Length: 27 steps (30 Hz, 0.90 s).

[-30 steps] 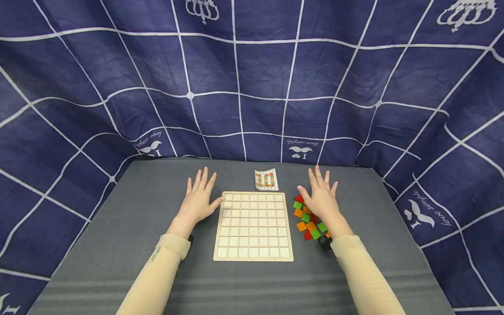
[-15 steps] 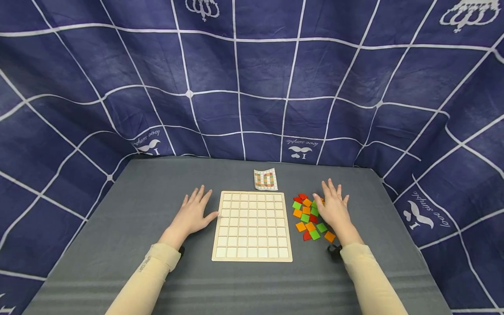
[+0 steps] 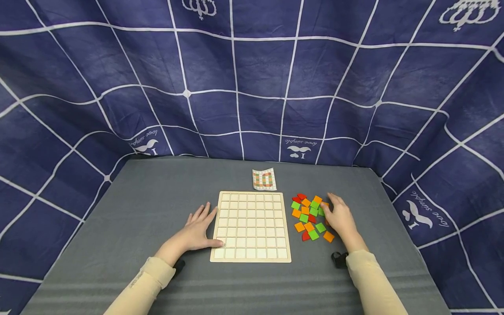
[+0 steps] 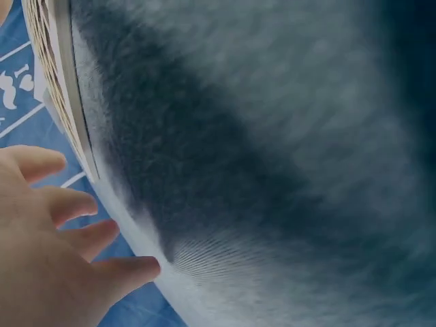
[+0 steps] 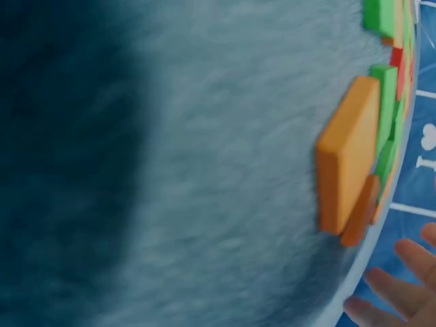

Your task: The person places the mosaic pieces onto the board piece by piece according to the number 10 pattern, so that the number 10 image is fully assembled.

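A pale wooden board [image 3: 252, 229] divided into a grid of square recesses lies on the table. My left hand [image 3: 196, 232] is at its left side, fingers spread, the thumb over the lower left edge and a fingertip near the left rim. Loose flat tiles, such as an orange tile [image 3: 328, 236], a green tile [image 3: 313, 235] and a red quarter-round tile [image 3: 306, 236], lie scattered right of the board. My right hand [image 3: 341, 219] hovers at the right edge of this pile, fingers loosely bent, the thumb overlapping some tiles. Neither hand grips anything.
A small paper card [image 3: 264, 179] with a coloured grid pattern lies just behind the board. The grey table [image 3: 252, 288] is enclosed by a blue curtain [image 3: 260, 113] with white lines. Dark straps sit at both wrists.
Both hands have come back towards the person. The left slid down along the board's left side; the right moved outwards, uncovering more tiles, and its fingers have drawn closer together.
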### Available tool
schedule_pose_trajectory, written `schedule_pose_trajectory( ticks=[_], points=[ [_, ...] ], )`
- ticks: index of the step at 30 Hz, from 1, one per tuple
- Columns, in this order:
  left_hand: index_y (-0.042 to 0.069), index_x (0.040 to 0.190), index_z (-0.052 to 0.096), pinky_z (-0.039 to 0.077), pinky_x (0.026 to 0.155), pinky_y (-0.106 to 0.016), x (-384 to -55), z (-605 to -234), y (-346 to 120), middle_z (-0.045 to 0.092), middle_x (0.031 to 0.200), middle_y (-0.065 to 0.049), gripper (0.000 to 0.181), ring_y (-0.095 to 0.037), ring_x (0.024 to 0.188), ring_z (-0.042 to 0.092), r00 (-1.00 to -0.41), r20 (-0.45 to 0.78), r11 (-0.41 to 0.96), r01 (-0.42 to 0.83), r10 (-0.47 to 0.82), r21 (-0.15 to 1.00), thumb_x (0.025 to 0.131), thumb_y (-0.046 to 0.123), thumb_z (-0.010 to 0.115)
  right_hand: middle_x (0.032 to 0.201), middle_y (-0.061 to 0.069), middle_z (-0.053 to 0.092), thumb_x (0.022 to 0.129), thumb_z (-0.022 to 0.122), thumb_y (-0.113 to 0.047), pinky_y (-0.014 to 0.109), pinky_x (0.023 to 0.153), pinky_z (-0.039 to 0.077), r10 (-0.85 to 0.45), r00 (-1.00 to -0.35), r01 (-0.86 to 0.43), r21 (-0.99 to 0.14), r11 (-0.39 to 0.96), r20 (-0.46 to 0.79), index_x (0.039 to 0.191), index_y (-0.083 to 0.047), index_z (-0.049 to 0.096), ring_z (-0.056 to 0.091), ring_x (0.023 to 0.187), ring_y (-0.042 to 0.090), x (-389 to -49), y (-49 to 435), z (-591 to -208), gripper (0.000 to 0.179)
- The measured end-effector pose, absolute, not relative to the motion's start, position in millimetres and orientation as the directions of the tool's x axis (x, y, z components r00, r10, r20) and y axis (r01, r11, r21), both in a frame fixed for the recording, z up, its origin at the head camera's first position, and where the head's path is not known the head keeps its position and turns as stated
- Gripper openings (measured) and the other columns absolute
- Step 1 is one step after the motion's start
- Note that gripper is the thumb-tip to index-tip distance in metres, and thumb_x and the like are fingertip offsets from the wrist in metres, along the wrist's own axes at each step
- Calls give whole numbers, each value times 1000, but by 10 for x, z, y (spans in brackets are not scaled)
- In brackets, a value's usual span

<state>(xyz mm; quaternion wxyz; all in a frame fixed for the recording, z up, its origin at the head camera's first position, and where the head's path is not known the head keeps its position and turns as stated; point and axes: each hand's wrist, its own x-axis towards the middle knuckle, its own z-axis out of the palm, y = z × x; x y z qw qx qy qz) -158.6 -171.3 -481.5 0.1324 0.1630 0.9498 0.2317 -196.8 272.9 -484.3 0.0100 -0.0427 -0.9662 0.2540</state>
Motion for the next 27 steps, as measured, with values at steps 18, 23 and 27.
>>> schedule_pose_trajectory(
  ticks=[18,23,27],
  points=[
    [7,154,33,9,117,-69,-1502,-4874,-1791,16,161,-27,112,-50,149,10,-896,-194,812,249,400,528,65,45,89,127,28,49,95,64,-21,54,94,43,185,-980,193,-568,800,-72,132,6,58,50,108,40,-2046,2820,-4994,46],
    [8,154,34,9,118,-66,-1497,-4888,-1783,17,162,-25,112,-48,150,9,-902,-202,814,225,382,536,64,42,90,123,27,49,95,65,-20,53,95,44,214,-972,230,-564,793,-96,128,6,60,52,108,40,-2099,2793,-5022,43],
    [9,154,34,10,119,-65,-1491,-4904,-1770,17,163,-24,114,-47,150,9,-907,-210,817,205,366,539,61,41,91,121,27,50,95,65,-20,53,95,44,239,-965,257,-568,782,-107,124,6,62,52,107,40,-2117,2769,-5004,39]
  ],
)
